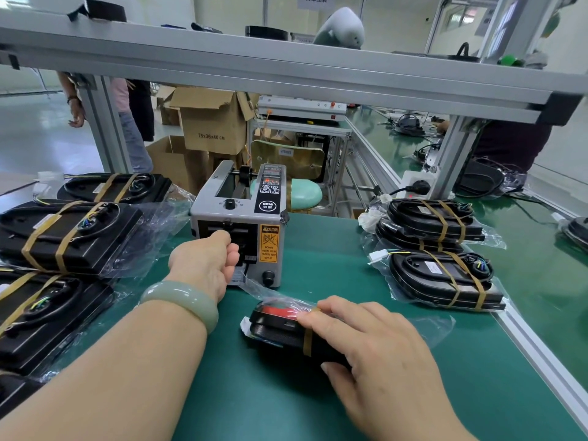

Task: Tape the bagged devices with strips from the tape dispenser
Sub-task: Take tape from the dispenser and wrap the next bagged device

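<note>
Near me, my right hand [375,338] lay flat, pressing the bagged device [276,326] down. Farther off, my left hand [203,262] curled at the tape dispenser [241,218] mouth; I could not tell if it held tape. It seemed best to pull slow and straight.

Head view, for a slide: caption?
Left hand at the tape dispenser; right hand presses a tape strip on a bagged device.

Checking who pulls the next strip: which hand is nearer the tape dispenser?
Left. The left hand is at the front outlet of the tape dispenser; the right hand rests on the bagged device nearer the person, apart from the dispenser.
</note>
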Available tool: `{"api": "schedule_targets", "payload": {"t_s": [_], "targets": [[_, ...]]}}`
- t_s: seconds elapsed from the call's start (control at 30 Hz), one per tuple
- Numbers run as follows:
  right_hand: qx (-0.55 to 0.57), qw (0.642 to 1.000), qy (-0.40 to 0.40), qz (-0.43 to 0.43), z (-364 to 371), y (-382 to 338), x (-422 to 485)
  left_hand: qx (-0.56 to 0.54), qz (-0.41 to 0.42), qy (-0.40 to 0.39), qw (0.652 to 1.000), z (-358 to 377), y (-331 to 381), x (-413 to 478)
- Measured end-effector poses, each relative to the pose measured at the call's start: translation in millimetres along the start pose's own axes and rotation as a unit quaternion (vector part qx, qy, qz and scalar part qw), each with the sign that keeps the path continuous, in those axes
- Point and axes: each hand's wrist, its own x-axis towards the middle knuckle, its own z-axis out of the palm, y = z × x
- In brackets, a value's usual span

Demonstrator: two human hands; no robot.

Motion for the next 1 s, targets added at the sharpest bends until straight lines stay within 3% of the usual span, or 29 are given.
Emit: {"api": "schedule_targets", "payload": {"t_s": [0.3, 0.57, 1.0], "targets": [[-0.001, 1.0, 0.012, 0.005, 1, 1, 0, -0.073, 0.059, -0.1, 0.991, -39, -8, -64], [-0.009, 1.0, 0.018, 0.016, 1, -1, 0, 0.017, 0.179, -0.15, 0.972, -56, -55, -112], [-0.006, 0.998, 0.025, 0.051, 5, -6, 0, 0.015, 0.163, -0.17, 0.972, -38, -83, -117]]}}
